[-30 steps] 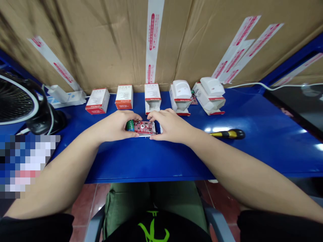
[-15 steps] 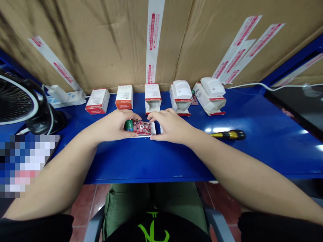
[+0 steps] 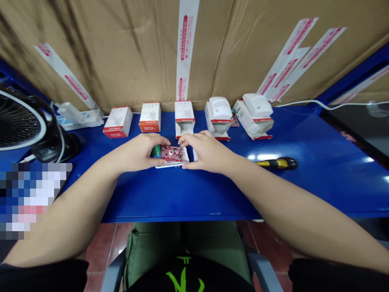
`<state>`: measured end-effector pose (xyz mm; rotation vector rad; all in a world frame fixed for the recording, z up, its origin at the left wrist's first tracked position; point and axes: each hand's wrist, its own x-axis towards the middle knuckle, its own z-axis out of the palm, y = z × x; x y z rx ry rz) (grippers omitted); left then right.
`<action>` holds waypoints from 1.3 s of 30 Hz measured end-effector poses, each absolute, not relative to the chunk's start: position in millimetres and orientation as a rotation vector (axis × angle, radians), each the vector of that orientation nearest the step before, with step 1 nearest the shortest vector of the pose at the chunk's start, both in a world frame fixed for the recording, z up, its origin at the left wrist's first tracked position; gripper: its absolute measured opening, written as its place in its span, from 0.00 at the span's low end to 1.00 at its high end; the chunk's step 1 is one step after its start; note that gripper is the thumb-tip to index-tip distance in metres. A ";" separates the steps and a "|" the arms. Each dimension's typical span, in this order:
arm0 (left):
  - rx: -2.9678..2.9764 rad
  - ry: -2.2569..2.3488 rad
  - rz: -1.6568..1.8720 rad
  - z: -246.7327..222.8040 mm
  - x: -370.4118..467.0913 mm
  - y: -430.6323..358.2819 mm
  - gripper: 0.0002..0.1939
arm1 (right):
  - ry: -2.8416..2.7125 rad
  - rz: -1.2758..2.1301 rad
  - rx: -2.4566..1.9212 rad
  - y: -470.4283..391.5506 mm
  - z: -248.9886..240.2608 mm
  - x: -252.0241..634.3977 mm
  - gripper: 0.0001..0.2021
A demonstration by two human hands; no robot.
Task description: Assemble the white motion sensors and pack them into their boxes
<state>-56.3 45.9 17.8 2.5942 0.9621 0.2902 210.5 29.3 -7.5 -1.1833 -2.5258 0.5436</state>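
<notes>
A red circuit board (image 3: 173, 153) with small components lies face up in a white plastic housing (image 3: 170, 165). At its left end is a green cylindrical battery (image 3: 156, 151). My left hand (image 3: 135, 152) closes round the left end, thumb on the near edge and fingers on the far edge. From the right, my right hand (image 3: 209, 153) grips the other end, its thumb at the near corner and fingertips at the far one. Another white piece (image 3: 195, 154) shows partly under my right palm; the rest of it is hidden.
Behind my hands stand several red-and-white cartons (image 3: 184, 110). White detectors (image 3: 257, 104) rest on the two rightmost. A yellow-and-black screwdriver (image 3: 281, 163) lies right on the blue table (image 3: 188, 198). To the left are a black fan (image 3: 57, 138) and a power strip (image 3: 95, 118).
Both hands stay round the board and housing with hardly any movement. The near edge of the white housing shows slightly more between the thumbs.
</notes>
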 end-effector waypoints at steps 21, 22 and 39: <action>2.650 0.933 0.245 17.9 -49.0 41.1 0.23 | -2.577 0.529 -1.180 26.7 -7.2 206.6 0.29; 2.652 0.921 0.253 16.8 -48.4 41.3 0.23 | -2.578 0.525 -1.182 26.3 -7.1 206.0 0.28; 2.663 0.892 0.295 11.4 -49.9 46.4 0.23 | -2.621 0.385 -1.045 27.9 -13.8 212.2 0.16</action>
